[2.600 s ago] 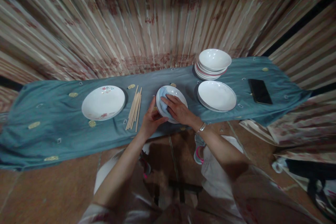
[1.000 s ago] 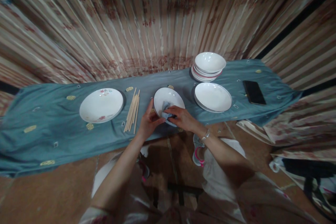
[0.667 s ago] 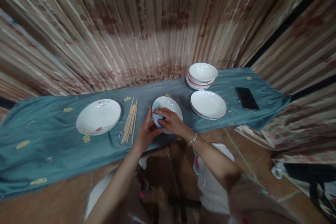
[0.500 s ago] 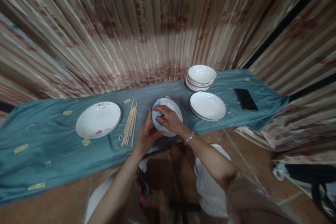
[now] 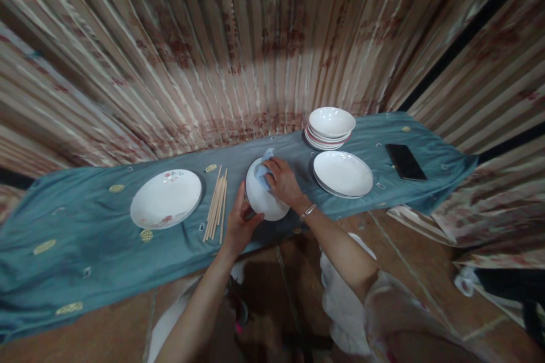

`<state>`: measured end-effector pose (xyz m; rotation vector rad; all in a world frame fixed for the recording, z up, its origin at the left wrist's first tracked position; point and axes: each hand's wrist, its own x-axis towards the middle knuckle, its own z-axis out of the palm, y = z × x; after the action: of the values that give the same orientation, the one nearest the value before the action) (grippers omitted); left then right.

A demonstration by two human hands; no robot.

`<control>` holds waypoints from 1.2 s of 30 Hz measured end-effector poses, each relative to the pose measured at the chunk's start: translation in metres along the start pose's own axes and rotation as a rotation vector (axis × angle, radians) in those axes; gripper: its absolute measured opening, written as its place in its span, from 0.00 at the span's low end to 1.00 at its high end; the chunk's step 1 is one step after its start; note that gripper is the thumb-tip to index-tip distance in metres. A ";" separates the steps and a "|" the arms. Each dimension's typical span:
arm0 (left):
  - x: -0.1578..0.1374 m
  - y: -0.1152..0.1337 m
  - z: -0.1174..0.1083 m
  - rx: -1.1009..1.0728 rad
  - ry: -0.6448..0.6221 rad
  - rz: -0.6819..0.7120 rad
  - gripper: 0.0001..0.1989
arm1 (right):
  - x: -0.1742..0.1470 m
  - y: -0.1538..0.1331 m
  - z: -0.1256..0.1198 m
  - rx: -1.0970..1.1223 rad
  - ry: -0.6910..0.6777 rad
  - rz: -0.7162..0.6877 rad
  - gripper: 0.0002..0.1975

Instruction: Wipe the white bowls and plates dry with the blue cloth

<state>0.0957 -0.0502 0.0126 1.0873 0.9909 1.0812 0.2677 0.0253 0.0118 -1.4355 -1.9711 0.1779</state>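
A small round white dish [image 5: 269,207] is between my hands at the middle of the table; whether it is a plate or a bowl is unclear. My left hand [image 5: 242,221] grips its left edge, thumb at the near rim and fingers along the far left side. A light blue cloth [image 5: 263,173] is bunched under the fingers of my right hand [image 5: 284,182], which presses it against the upper part of the dish. Part of the cloth sticks up past the far rim. A bracelet circles my right wrist.
Several chopsticks [image 5: 217,204] lie left of the dish, beside a large floral white plate [image 5: 166,199]. To the right are stacked white plates [image 5: 343,174], a stack of bowls [image 5: 331,123] and a black phone [image 5: 405,162]. A curtain [image 5: 255,68] hangs behind the teal tablecloth [image 5: 106,249].
My right hand has moved the cloth from the left side of the dish toward its far edge. My left hand still holds the dish. The whole view has shifted slightly.
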 end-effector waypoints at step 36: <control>0.005 -0.002 -0.010 0.052 0.046 0.017 0.65 | -0.078 0.011 -0.012 -0.171 -0.285 -0.103 0.17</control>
<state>0.0877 -0.0438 0.0083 1.1189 1.0530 1.1042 0.2959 -0.0429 -0.0190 -1.4770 -2.3350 0.1788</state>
